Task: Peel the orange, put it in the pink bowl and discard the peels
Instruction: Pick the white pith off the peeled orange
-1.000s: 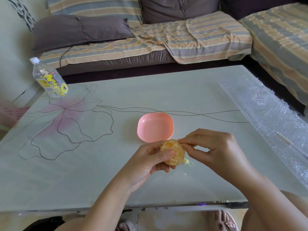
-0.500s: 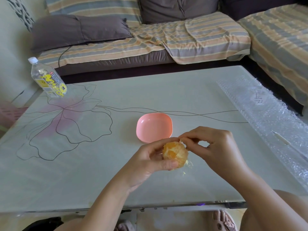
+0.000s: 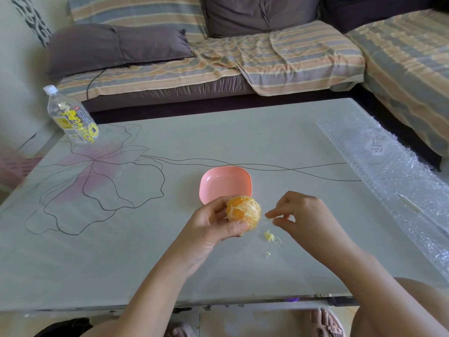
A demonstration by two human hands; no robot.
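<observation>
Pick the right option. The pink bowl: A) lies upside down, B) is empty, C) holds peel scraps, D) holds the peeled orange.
B: the pink bowl shows only its bare inside; the left hand grips the orange, the right hand pinches a pith strand.

On the table (image 3: 218,142): bowl (image 3: 226,184) centre, orange (image 3: 243,210) held just nearer, pith scraps (image 3: 269,236) right of it, bottle (image 3: 73,117) far left, bubble wrap (image 3: 393,171) right.

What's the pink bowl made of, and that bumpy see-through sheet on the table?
The pink bowl looks like plastic: smooth, evenly coloured, softly shiny. The bumpy sheet seems to be clear bubble wrap: thin plastic with rows of glinting air pockets.
</observation>
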